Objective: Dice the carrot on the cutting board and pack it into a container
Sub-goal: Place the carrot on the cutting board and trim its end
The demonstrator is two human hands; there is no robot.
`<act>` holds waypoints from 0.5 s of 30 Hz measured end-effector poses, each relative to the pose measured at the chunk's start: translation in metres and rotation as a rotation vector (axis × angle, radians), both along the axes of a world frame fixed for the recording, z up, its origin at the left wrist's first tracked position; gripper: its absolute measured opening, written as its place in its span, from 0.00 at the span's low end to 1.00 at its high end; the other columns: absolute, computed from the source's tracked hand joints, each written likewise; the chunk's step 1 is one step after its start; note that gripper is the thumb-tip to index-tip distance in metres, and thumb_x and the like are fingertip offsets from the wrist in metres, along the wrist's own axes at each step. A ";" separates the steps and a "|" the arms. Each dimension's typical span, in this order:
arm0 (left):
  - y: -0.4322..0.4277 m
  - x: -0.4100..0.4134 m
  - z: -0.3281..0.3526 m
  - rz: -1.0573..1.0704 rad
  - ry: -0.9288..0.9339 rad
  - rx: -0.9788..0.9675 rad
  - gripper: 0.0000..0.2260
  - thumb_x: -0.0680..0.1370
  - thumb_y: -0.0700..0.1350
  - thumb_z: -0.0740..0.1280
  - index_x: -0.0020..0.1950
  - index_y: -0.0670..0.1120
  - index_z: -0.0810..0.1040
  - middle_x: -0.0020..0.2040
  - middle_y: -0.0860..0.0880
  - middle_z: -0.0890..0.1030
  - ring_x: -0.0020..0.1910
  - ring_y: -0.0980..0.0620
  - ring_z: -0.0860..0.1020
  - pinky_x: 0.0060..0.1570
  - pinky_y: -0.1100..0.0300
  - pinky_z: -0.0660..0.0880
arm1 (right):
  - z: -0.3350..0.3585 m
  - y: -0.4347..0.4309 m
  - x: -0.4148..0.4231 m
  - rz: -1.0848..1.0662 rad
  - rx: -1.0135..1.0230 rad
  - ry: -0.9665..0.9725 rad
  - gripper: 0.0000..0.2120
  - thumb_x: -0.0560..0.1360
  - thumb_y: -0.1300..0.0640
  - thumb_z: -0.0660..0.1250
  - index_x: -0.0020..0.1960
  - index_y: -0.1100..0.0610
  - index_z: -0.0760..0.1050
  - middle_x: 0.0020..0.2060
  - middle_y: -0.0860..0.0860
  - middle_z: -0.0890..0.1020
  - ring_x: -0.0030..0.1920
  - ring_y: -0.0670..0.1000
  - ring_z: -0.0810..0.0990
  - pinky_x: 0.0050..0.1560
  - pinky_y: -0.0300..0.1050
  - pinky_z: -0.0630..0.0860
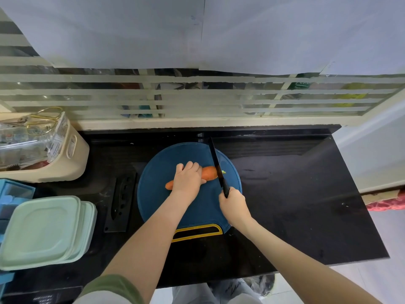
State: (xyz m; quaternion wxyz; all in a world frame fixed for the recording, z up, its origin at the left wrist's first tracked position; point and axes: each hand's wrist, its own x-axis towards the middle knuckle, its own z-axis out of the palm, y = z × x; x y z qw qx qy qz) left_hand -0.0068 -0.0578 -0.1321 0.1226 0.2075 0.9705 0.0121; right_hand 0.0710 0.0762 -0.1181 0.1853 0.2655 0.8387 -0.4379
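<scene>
An orange carrot [209, 173] lies across the round blue cutting board [157, 172] on the black counter. My left hand [187, 179] grips the carrot's middle, fingers curled over it, so only its two ends show. My right hand [234, 206] holds the handle of a black knife [215, 164]. The blade stands across the carrot's thick right end, with a small greenish stub [223, 172] just right of the blade. A stack of pale green lidded containers [47, 231] sits at the left of the counter.
A black knife sheath [120, 200] lies left of the board. A beige basket [65, 159] of clear items stands at the back left, a blue tray [13, 194] beside it. A slatted window ledge [197, 122] bounds the back. The counter's right part [306, 194] is bare.
</scene>
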 end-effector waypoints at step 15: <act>-0.001 0.001 -0.001 0.014 0.010 0.013 0.18 0.82 0.54 0.56 0.67 0.45 0.69 0.63 0.49 0.72 0.63 0.49 0.67 0.61 0.54 0.59 | 0.002 0.000 -0.015 -0.030 -0.058 -0.105 0.05 0.80 0.59 0.57 0.49 0.60 0.69 0.33 0.51 0.69 0.30 0.49 0.68 0.26 0.41 0.69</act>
